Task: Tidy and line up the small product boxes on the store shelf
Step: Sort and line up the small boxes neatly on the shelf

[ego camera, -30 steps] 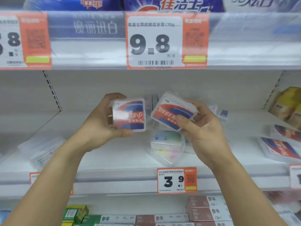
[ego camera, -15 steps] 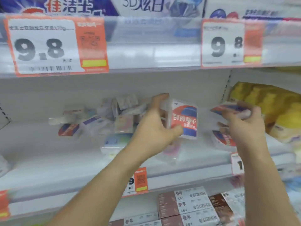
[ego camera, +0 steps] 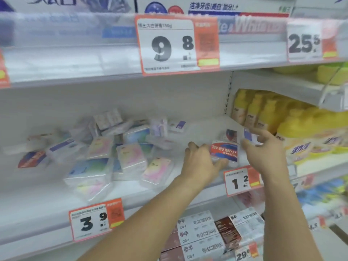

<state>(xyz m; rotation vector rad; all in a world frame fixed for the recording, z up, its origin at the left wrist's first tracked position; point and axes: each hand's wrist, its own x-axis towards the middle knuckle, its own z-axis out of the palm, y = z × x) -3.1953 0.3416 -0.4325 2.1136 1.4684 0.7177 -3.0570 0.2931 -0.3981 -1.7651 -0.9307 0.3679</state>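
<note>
The 1.2 price tag (ego camera: 243,180), clipped to the front lip of the white shelf (ego camera: 47,206), serves as the landmark here. Just above it and a little to its left, the left hand (ego camera: 200,163) grips a red-and-blue box (ego camera: 224,152) in clear wrapping, thumb under the box's lower edge and fingers curled over its left side. The box stands nearly upright with its printed face toward the camera, at the front of the shelf. Directly above the tag and slightly to its right, the right hand (ego camera: 267,153) pinches a second small box (ego camera: 249,136) with a blue patch between thumb and fingers (the frame is smeared there, so whether it touches the first box is hard to say). A third box (ego camera: 231,135) with a red-and-blue mark shows behind those two, above the tag.

Well to the left of the tag lies a loose heap of pastel boxes (ego camera: 130,157) in clear wrap, tilted and overlapping, some flat and some leaning on each other. At the far left end of that heap a red box (ego camera: 31,160) lies tilted. Farther left along the same lip from the 1.2 tag sits a 3.9 price tag (ego camera: 96,220).

To the right of the tag, past the slotted upright, stand yellow bottles (ego camera: 263,113). High above the tag, on the upper shelf lip, hangs a 9.8 price tag (ego camera: 178,45), with a 25.5 tag (ego camera: 305,43) to its right. Below the tag, on the lower shelf, lie stacked brown-and-white cartons (ego camera: 203,234).
</note>
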